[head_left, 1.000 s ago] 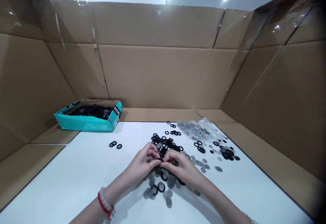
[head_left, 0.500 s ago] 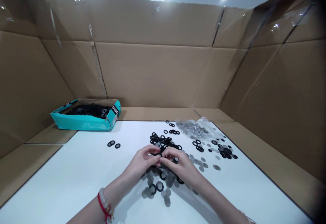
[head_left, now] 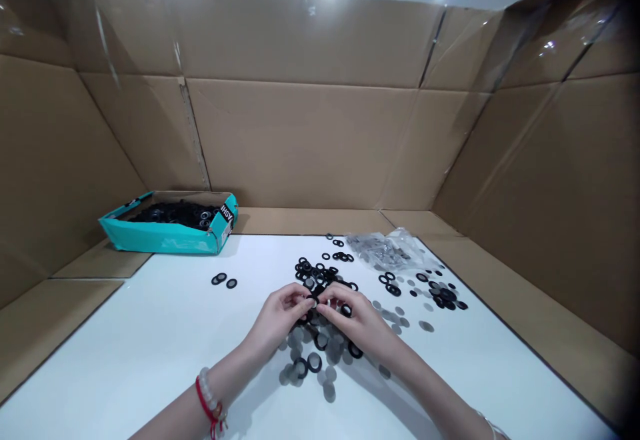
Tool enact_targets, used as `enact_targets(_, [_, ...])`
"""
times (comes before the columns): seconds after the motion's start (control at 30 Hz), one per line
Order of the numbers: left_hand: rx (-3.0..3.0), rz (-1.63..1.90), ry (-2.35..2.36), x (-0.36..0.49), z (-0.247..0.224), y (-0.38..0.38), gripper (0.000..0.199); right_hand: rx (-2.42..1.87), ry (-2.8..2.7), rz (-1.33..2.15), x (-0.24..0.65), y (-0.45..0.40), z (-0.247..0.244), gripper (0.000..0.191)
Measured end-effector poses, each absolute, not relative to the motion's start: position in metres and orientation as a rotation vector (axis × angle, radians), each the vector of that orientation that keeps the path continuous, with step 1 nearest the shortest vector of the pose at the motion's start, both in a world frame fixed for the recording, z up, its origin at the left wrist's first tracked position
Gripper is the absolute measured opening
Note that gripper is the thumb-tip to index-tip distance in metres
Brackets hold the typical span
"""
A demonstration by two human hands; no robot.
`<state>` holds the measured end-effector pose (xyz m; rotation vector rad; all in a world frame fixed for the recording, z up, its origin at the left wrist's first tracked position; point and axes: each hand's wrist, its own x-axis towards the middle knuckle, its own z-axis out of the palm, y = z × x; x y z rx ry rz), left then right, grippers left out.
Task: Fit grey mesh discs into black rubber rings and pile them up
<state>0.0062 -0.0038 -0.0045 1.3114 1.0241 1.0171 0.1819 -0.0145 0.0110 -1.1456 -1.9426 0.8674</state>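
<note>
Black ring (head_left: 314, 301) pinched by left hand (head_left: 280, 323) and right hand (head_left: 354, 320) over a loose pile (head_left: 327, 353).
Fingertips (head_left: 326, 297) are pressed together; rings (head_left: 313, 273) are left scattered around the pile, more in a teal box (head_left: 165, 241) left of it.

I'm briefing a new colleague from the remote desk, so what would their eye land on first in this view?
The left hand and right hand meet fingertip to fingertip near the middle of the white table, over a scatter of black rings. Off to the left, a turquoise box holding more rings stands out against the brown cardboard walls. Past the hands, toward the right, lies a clear plastic bag.
</note>
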Motion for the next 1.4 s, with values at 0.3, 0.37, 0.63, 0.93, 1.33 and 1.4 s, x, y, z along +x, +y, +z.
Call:
enact_targets(0.3, [1.685, 1.069, 1.093, 0.003, -0.001, -0.008, 0.008, -1.177, -1.971, 0.897, 0.184, -0.015, 0.008, 0.020])
enact_targets(0.37, [1.729, 1.130, 1.126, 0.005, -0.003, -0.009, 0.008, -1.179, -1.975, 0.871, 0.184, -0.016, 0.008, 0.021])
enact_targets(0.63, [1.251, 1.028, 1.056, 0.011, -0.010, -0.005, 0.023, -1.184, -1.907, 0.886, 0.182, -0.014, 0.009, 0.013])
enact_targets(0.93, [1.281, 0.959, 1.047, 0.008, -0.009, -0.004, 0.015, -1.158, -1.922, 0.905, 0.181, -0.015, 0.006, 0.017])
enact_targets(1.33, [1.341, 0.901, 1.033, 0.006, 0.002, -0.006, 0.025, -1.216, -1.825, 1.015, 0.181, -0.014, 0.010, 0.021])
enact_targets(1.4, [1.315, 0.916, 1.058, 0.006, 0.002, -0.006, 0.024, -1.228, -1.851, 1.010, 0.180, -0.015, 0.010, 0.022])
